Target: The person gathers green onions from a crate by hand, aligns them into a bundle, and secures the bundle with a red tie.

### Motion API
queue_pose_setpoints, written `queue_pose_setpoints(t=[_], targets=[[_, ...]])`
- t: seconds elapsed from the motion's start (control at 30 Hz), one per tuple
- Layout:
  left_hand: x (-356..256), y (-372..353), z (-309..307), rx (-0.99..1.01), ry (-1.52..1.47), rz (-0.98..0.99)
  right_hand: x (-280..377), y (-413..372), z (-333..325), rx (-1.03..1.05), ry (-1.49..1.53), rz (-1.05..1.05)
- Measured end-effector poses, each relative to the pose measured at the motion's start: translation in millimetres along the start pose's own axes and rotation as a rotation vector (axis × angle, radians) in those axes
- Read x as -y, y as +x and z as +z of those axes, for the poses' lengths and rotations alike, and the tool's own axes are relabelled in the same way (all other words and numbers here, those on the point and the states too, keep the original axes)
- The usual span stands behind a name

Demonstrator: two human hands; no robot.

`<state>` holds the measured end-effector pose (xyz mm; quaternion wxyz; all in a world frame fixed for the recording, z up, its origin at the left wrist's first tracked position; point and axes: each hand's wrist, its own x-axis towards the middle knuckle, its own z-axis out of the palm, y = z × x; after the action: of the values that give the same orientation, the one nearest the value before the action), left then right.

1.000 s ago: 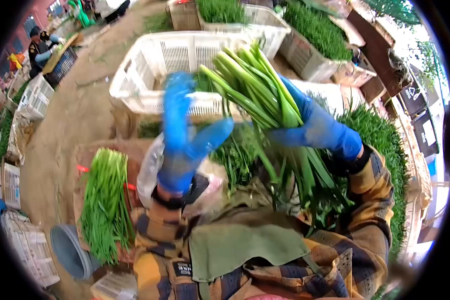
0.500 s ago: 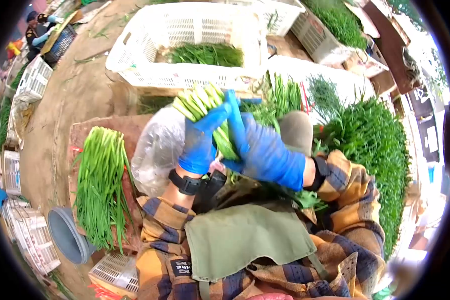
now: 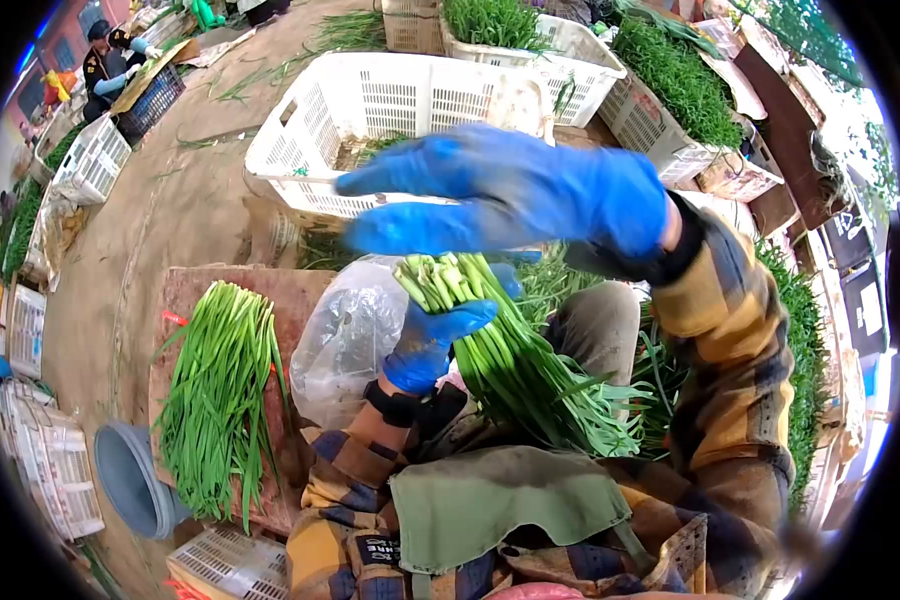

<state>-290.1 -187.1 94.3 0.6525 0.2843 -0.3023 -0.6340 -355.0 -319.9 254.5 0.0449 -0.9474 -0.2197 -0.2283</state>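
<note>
My left hand (image 3: 432, 338), in a blue glove, grips a bundle of green chives (image 3: 515, 365) near its cut pale ends, with the leaves trailing down to the right over my lap. My right hand (image 3: 515, 192), also gloved in blue, hovers flat and open above the cut ends, fingers pointing left, holding nothing. A clear plastic bag (image 3: 345, 335) lies just left of my left hand.
A loose pile of chives (image 3: 220, 390) lies on a wooden board (image 3: 205, 285) at left. A white plastic crate (image 3: 380, 110) stands ahead, more crates of greens behind it. A grey bucket (image 3: 135, 485) sits lower left. Heaped greens (image 3: 795, 300) fill the right. Another person (image 3: 110, 70) works far left.
My right hand let go of the bundle and rose above it, spread flat. The left hand now holds the chives alone, lower and angled to the right.
</note>
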Motion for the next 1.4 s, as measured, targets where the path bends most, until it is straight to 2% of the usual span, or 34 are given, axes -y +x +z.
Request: queue_pose_setpoints(t=[0.03, 0.07, 0.13, 0.17, 0.2, 0.23, 0.3, 0.37, 0.4, 0.43, 0.47, 0.5, 0.57, 0.6, 0.67, 0.7, 0.77, 0.83, 0.9, 0.97, 1.0, 1.07, 1.13, 1.17, 1.23, 1.3, 1.37, 1.4], targets=[[-4, 0, 6, 0.046, -0.008, -0.007, -15, 11, 3, 0.009, -0.096, -0.221], [-3, -2, 11, 0.011, 0.011, 0.023, -21, 20, 6, 0.063, -0.159, -0.333], [-4, -1, 11, 0.033, 0.055, 0.084, -15, 28, 9, 0.241, -0.110, -0.280], [-5, -1, 10, 0.041, 0.078, 0.114, -9, 31, 11, 0.329, -0.059, -0.203], [32, -6, -30, -0.213, -0.293, -0.068, -1, 33, 11, 0.418, 0.016, -0.096], [37, -10, -31, -0.203, -0.039, -0.105, 6, 35, 10, 0.493, 0.108, 0.027], [48, -9, -38, -0.226, 0.305, 0.166, 23, 41, 8, 0.642, 0.320, 0.296], [11, -14, -8, -0.172, -0.048, -0.025, 32, 47, 8, 0.770, 0.557, 0.588], [7, -10, -1, -0.137, -0.104, 0.031, 35, 48, 9, 0.840, 0.655, 0.735], [18, -12, -20, -0.202, -0.148, -0.053, 36, 47, 10, 0.880, 0.739, 0.866], [22, -10, -27, -0.196, -0.159, -0.035, 34, 44, 10, 0.875, 0.812, 0.973], [27, -8, -32, -0.177, -0.229, -0.003, 31, 37, 12, 0.817, 0.872, 1.053], [18, -6, -24, -0.146, -0.316, 0.086, 7, -6, 29, 0.140, 0.976, 0.871], [4, -7, -10, -0.135, -0.333, 0.143, 7, -22, 31, 0.137, 1.026, 0.817], [-1, -9, -19, -0.177, -0.397, 0.114, 7, -54, 35, 0.134, 1.130, 0.709], [-5, -8, -24, -0.157, -0.410, 0.105, 25, -60, 42, 0.153, 1.409, 0.777], [-9, -4, -17, -0.249, -0.440, 0.157, 61, -68, 30, 0.356, 0.949, 1.003], [-16, -4, 4, -0.409, -0.411, 0.168, 77, -92, 87, -0.015, 1.170, 0.837], [-10, -6, 6, -0.458, -0.420, 0.088, 90, -88, 92, -0.026, 1.057, 0.936], [-6, -3, 0, -0.466, -0.225, 0.139, 96, -92, 114, -0.215, 1.295, 1.035], [-4, 1, -1, -0.453, -0.172, 0.194, 101, -84, 110, -0.302, 1.432, 1.133], [-7, 6, 2, -0.450, -0.081, 0.258, 99, -93, 120, -0.286, 1.369, 1.267], [-15, 9, 17, -0.395, -0.051, 0.310, 102, -100, 117, -0.356, 1.425, 1.284], [-19, 11, 20, -0.332, -0.052, 0.348, 97, -101, 107, -0.269, 1.384, 1.287], [-24, 14, 17, -0.225, 0.104, 0.447, 90, -106, 94, -0.370, 1.331, 1.279], [-20, 3, 18, -0.319, 0.340, 0.480, 56, -144, 95, -0.322, 1.241, 1.298], [-17, -2, 23, -0.222, 0.150, 0.295, 52, -122, 69, -0.336, 1.122, 1.187], [-7, -1, 25, -0.096, 0.004, 0.233, 50, -111, 55, -0.346, 1.060, 1.133]])
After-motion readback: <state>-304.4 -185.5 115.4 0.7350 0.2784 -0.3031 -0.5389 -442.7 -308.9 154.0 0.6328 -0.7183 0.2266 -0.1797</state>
